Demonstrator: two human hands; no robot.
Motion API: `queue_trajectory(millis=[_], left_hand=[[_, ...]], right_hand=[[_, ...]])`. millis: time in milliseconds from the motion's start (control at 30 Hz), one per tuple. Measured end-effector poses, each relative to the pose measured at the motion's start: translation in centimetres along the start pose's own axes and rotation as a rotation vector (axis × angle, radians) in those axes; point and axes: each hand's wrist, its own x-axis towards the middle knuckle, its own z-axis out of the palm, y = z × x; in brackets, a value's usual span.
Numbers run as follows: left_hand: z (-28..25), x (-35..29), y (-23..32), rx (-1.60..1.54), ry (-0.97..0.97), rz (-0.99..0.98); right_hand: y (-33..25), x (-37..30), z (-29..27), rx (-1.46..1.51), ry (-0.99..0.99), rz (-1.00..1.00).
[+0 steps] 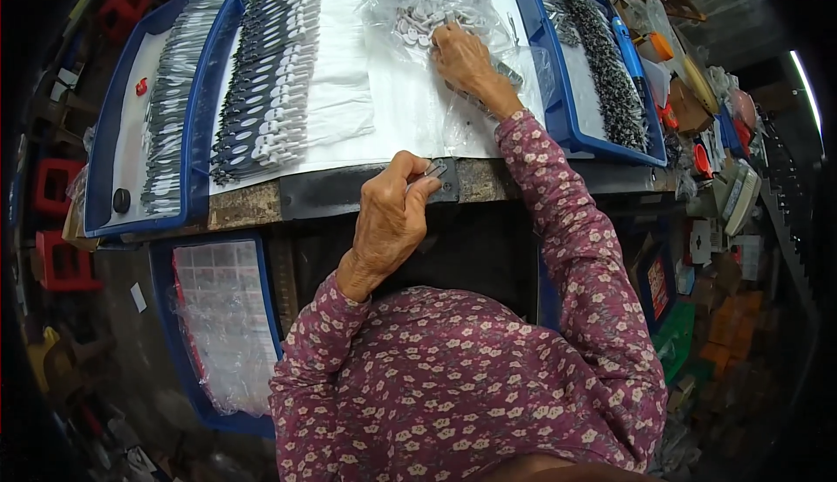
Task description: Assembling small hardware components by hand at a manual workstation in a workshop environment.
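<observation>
My left hand (392,207) is at the table's front edge, thumb and forefinger pinched on a small grey metal-looking piece (436,169). Farther off, my right hand (462,59) reaches into an open clear plastic bag (384,3) full of small white disc-shaped pieces (418,24). Its fingertips are bent down among the discs, and what they grip is hidden. Left of the bag, long dark slender pieces with white ends (270,72) lie in a dense overlapping row on white sheeting (344,90).
A blue tray (196,107) at the left holds slim grey-green pieces. Another blue tray (558,90) at the right holds many small black-and-silver parts. Below the table edge at the left sits a blue crate (270,299) with plastic-wrapped contents. Red stools (65,260) stand at far left.
</observation>
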Motion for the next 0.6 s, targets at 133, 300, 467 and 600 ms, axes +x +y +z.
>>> queue_trajectory(millis=[133, 300, 467, 600], left_hand=[[-0.5, -0.2, 0.0, 0.001, -0.008, 0.006], [-1.0, -0.8, -0.4, -0.011, 0.008, 0.016], [-1.4, -0.6, -0.6, -0.006, 0.026, 0.012], [-1.6, -0.3, -0.8, -0.006, 0.039, 0.006]], right_hand=[[0.2, 0.4, 0.3, 0.005, -0.034, -0.020], [-0.2, 0.5, 0.0, 0.001, -0.118, -0.035], [0.0, -0.2, -0.1, 0.079, 0.055, -0.098], [-0.3, -0.4, -1.5, 0.365, 0.053, 0.083]])
